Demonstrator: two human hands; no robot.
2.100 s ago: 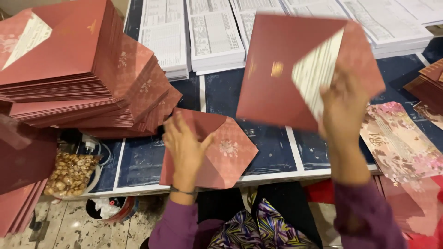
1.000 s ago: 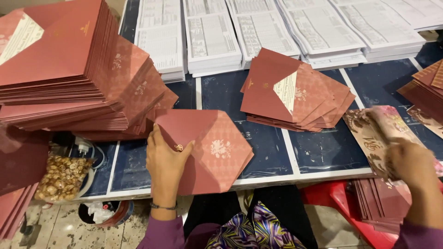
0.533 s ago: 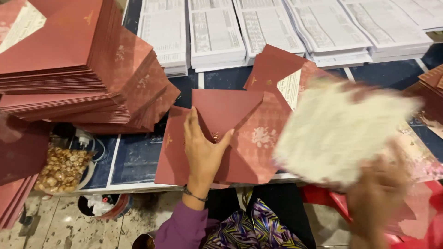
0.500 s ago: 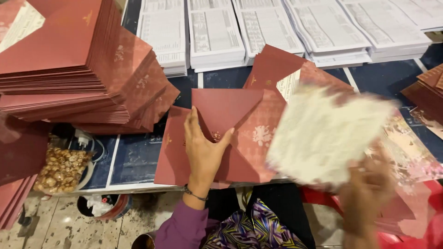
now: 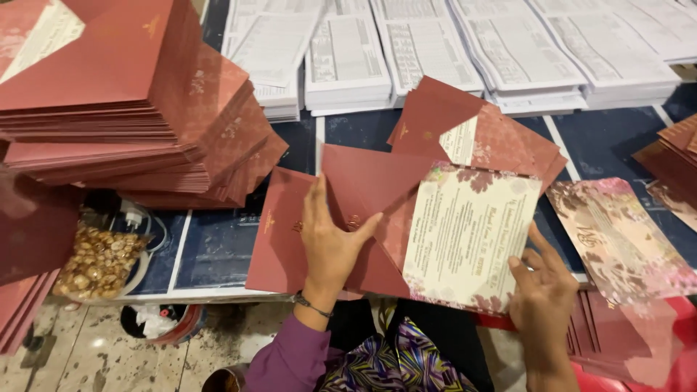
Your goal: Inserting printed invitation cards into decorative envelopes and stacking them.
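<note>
My left hand (image 5: 330, 243) presses flat on a dark red envelope (image 5: 290, 225) lying at the table's front edge, fingers spread, holding its triangular flap (image 5: 377, 181) open. My right hand (image 5: 543, 290) grips the lower right corner of a cream card with a floral border (image 5: 468, 236), its left edge resting at the envelope's mouth. Behind them lies a small pile of filled red envelopes (image 5: 479, 134).
A tall, slumping stack of red envelopes (image 5: 131, 101) fills the left. White printed sheets in stacks (image 5: 428, 51) line the back. A stack of floral cards (image 5: 617, 239) lies right; more envelopes (image 5: 671, 156) at far right. A bag of nuts (image 5: 98, 261) sits lower left.
My right hand put a filled envelope on the pile, picked up a floral card from the right and brought it to the envelope. My left hand lifted the flap.
</note>
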